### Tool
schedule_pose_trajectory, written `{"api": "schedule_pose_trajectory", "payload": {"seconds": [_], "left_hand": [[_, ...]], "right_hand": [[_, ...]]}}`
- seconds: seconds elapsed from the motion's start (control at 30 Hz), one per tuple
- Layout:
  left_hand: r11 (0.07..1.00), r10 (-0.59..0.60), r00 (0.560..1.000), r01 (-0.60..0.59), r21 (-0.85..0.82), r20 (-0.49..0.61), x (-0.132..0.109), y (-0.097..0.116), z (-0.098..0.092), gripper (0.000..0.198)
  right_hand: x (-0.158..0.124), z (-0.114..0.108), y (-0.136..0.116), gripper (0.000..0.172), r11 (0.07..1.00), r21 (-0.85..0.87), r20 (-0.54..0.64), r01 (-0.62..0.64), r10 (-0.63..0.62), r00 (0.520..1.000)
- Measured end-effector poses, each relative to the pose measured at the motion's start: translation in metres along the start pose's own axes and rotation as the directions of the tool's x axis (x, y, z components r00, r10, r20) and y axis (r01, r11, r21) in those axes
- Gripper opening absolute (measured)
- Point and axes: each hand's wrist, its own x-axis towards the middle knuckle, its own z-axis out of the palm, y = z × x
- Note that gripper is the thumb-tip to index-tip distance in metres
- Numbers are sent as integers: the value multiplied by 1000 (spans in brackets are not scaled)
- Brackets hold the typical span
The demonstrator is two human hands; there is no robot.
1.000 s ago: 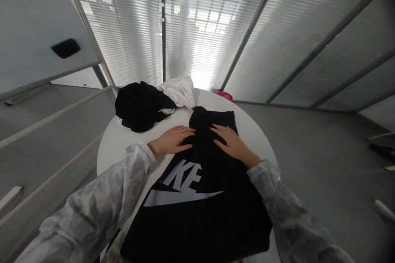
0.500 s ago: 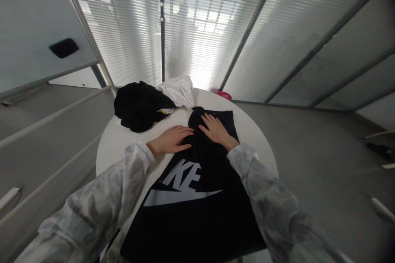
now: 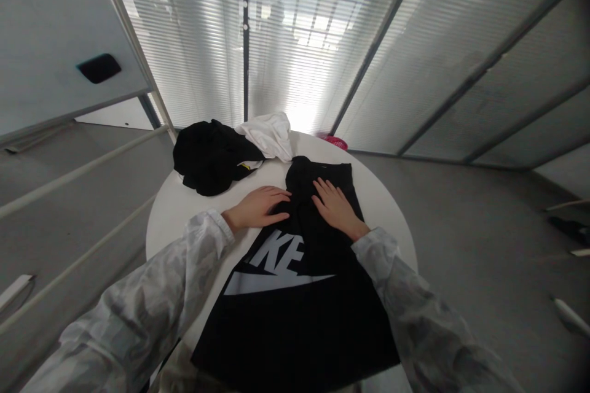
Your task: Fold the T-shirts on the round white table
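A black garment [image 3: 295, 325] with large pale lettering and a swoosh lies spread along a round white table [image 3: 391, 221], its near end at the front edge. Whether it is a shirt or something else I cannot tell. On its left edge rests my left hand [image 3: 260, 206], fingers extended and thumb apart. My right hand [image 3: 337, 206] lies flat on the upper right part of the cloth, fingers spread. Just beyond my hands, part of the black fabric is bunched in a rounded fold near the far end.
A crumpled black cloth [image 3: 209, 156] and a white cloth [image 3: 270, 135] sit at the table's far left. Behind the table is a pink basket [image 3: 336, 142]. A whiteboard on a frame [image 3: 59, 18] stands left, and glass partitions with blinds [image 3: 295, 43] rise behind.
My right hand has slid right and slightly toward me over the black garment, off the bunched fold. My left hand has stayed nearly in place. The garment's printed part has shifted slightly away from me.
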Motion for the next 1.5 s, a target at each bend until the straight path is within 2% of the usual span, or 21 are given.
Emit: {"api": "schedule_pose_trajectory", "payload": {"seconds": [0.23, 0.4, 0.53, 0.6, 0.7, 0.8, 0.9, 0.97, 1.07, 1.17, 1.3, 1.4, 1.5], "left_hand": [[997, 11, 1000, -12, -77, -18, -2, 1, -3, 45], [997, -46, 998, 42, -61, -53, -4, -1, -1, 42], [966, -234, 963, 246, 79, -134, -5, -4, -4, 46], [923, -338, 930, 357, 144, -144, -6, -4, -8, 39], [869, -432, 895, 447, 211, -116, -8, -1, -14, 24], [819, -499, 861, 505, 273, -97, -7, 4, -19, 18], [765, -570, 817, 566, 308, -86, -6, 8, -23, 21], [725, -613, 784, 609, 321, -102, -4, 9, -27, 24], [670, -655, 739, 664, 332, -154, -5, 8, -32, 25], [640, -680, 709, 698, 321, -186, -7, 4, -35, 24], [619, -715, 675, 732, 285, -180, -9, 1, -36, 28], [615, -743, 658, 743, 263, -121, -10, 3, -41, 41], [649, -733, 681, 698, 303, 1, -14, 4, -48, 43]], "right_hand": [[72, 8, 30, 67, 998, -12, 53, -58, 59, 997], [96, 6, 33, 66, 996, -25, 87, -87, 89, 992], [81, 2, 27, 65, 995, 20, -10, -97, 97, 995], [63, -2, 22, 65, 995, 57, -45, -82, 84, 995], [27, -15, 5, 65, 996, 89, -56, -32, 37, 998], [-5, -30, -21, 58, 979, 163, -70, 126, -116, 991], [-22, -39, -47, 53, 922, 251, -49, 295, -293, 955], [-24, -42, -58, 53, 896, 272, -18, 352, -361, 932], [-18, -45, -66, 60, 883, 298, -7, 363, -379, 925], [-12, -49, -70, 64, 889, 290, -2, 355, -370, 929], [-12, -47, -77, 63, 884, 229, 54, 408, -430, 901], [-13, -40, -80, 70, 888, 218, 110, 404, -434, 894], [-9, -36, -81, 74, 891, 197, 128, 408, -436, 891]]}}
